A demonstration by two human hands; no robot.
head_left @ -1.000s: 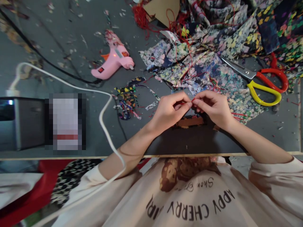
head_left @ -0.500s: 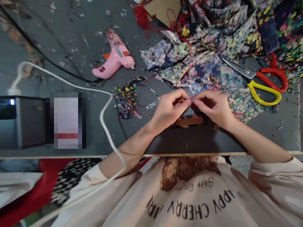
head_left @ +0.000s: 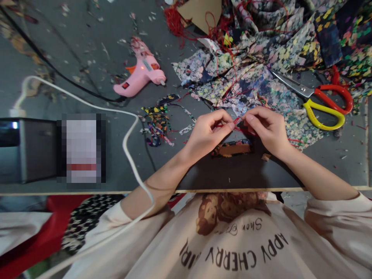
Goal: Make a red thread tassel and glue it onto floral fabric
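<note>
Grey and matte, the table [head_left: 171, 73] is littered with thread ends and cloth shreds, its pale front edge running just before a cream shirt [head_left: 162, 248] whose printed letters appear upside down and partly lost in folds. Soft, crumpled floral fabric [head_left: 209, 73] spreads over the far right, crossed by fine red threads and cut off by the frame. Across it lie scissors [head_left: 306, 92] with smooth steel blades and looped handles, one red, one yellow. A flat, angular tan card [head_left: 202, 13] sits beside a fuzzy red tangle [head_left: 173, 22]. Left of the cloth rests a curved pink plastic glue gun [head_left: 139, 77], near curled fabric scraps [head_left: 158, 116]. Thin red cord [head_left: 237, 119] is between the two hands, at the near edge of the fabric: the left hand [head_left: 207, 128] pinches it between thumb and fingers, while the right hand [head_left: 267, 130], just beside, has thumb and fingertips brought close together; whether they grip the cord, I cannot tell. Strands pass beneath the right hand and emerge beyond its wrist. Below the fingers lies a narrow brown strip [head_left: 235, 148] with ragged dark edges. Pixelation obscures a rectangular object [head_left: 81, 143] beside a dark box [head_left: 39, 151], itself cut off at the left.
</note>
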